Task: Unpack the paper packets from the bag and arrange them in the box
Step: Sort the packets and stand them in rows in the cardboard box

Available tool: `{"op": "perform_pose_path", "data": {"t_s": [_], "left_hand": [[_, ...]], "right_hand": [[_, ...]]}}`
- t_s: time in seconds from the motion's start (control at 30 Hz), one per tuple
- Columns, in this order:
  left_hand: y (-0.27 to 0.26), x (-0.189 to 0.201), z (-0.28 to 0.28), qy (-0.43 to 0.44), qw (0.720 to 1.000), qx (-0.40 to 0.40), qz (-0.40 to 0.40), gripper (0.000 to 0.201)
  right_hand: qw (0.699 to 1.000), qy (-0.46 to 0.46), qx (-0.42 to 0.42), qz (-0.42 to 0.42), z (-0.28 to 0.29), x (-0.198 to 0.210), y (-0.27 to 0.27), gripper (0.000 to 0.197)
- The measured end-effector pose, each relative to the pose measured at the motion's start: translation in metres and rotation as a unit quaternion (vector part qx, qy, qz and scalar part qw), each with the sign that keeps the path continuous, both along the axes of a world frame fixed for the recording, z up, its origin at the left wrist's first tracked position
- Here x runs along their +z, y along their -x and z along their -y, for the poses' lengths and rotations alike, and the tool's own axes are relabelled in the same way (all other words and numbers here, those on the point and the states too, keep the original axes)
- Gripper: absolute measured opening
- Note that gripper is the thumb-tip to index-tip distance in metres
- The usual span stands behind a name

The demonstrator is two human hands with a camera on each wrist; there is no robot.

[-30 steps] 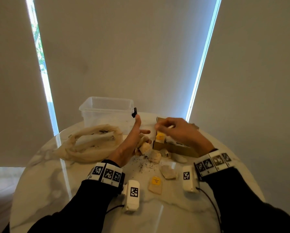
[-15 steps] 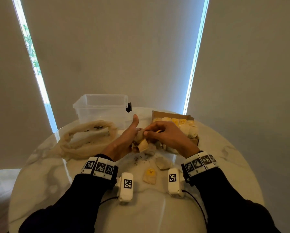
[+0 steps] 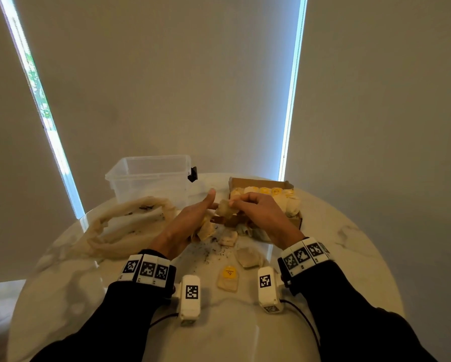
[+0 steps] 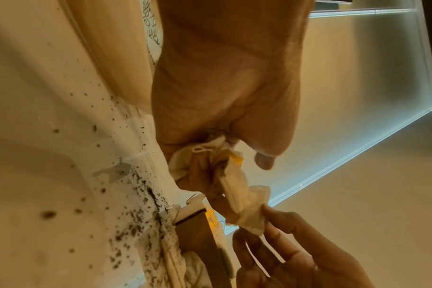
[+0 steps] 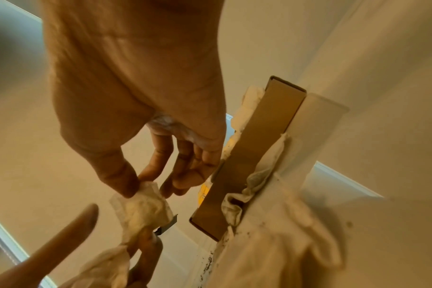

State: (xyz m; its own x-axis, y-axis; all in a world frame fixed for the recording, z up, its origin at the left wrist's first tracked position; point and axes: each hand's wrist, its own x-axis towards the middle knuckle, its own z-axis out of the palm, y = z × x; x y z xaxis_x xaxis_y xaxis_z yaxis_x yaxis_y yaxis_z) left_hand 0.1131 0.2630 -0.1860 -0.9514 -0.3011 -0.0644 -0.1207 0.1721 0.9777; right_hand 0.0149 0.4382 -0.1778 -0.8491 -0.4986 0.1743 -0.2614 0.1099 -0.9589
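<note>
Packet (image 3: 225,208) risen (slightly), pinched by right hand (image 3: 258,212).

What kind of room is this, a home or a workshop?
Probably a home room, not a workshop: a round white marble-look table, pale roller blinds drawn over tall windows, and a clear plastic storage tub.

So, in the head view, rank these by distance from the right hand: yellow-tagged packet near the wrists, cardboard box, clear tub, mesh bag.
From the right hand:
1. Cardboard box, just behind it.
2. Yellow-tagged packet, toward the person.
3. Clear tub, far left.
4. Mesh bag, farthest left.
</note>
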Motion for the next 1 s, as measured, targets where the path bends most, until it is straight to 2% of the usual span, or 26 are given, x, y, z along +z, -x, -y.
{"op": "perform_pose_path", "data": {"t_s": [0.13,0.2,0.27,0.37,0.47,0.53,0.63,0.7,0.83,1.0], "left_hand": [[-0.003,-0.001,-0.001,0.069,0.997,-0.004,-0.018,0.041],[-0.002,-0.003,0.001,0.076,0.997,0.009,-0.016,0.033],[-0.002,-0.003,0.001,0.068,0.997,0.022,-0.019,0.031],[-0.002,-0.003,0.003,0.066,0.997,0.028,-0.023,0.028],[0.000,-0.006,0.004,0.082,0.996,0.028,-0.018,0.027],[0.000,-0.005,0.003,0.080,0.996,0.035,-0.023,0.029],[-0.001,-0.005,0.005,0.068,0.995,0.062,-0.030,0.037],[-0.002,-0.005,0.007,0.058,0.995,0.073,-0.033,0.039],[-0.002,-0.006,0.010,0.045,0.996,0.069,-0.035,0.038],[0.000,-0.007,0.012,0.039,0.996,0.070,-0.042,0.037]], "right_hand": [[1.000,0.010,-0.020,0.005,-0.002,-0.001,0.002,0.011],[1.000,0.011,-0.008,0.015,-0.002,-0.001,0.001,0.010],[1.000,-0.002,0.008,0.030,-0.003,0.000,0.000,0.017],[0.997,-0.048,0.050,0.034,-0.004,-0.001,0.000,0.036],[0.994,-0.081,0.072,0.004,-0.006,-0.002,0.001,0.040],[0.994,-0.094,0.043,-0.025,-0.007,0.000,0.005,0.041],[0.993,-0.078,-0.058,-0.063,-0.009,0.007,0.021,0.044],[0.988,-0.079,-0.096,-0.095,-0.006,0.014,0.033,0.042],[0.948,-0.243,-0.067,-0.192,0.014,0.029,0.047,0.041],[0.896,-0.381,0.002,-0.228,0.034,0.041,0.054,0.035]]}}
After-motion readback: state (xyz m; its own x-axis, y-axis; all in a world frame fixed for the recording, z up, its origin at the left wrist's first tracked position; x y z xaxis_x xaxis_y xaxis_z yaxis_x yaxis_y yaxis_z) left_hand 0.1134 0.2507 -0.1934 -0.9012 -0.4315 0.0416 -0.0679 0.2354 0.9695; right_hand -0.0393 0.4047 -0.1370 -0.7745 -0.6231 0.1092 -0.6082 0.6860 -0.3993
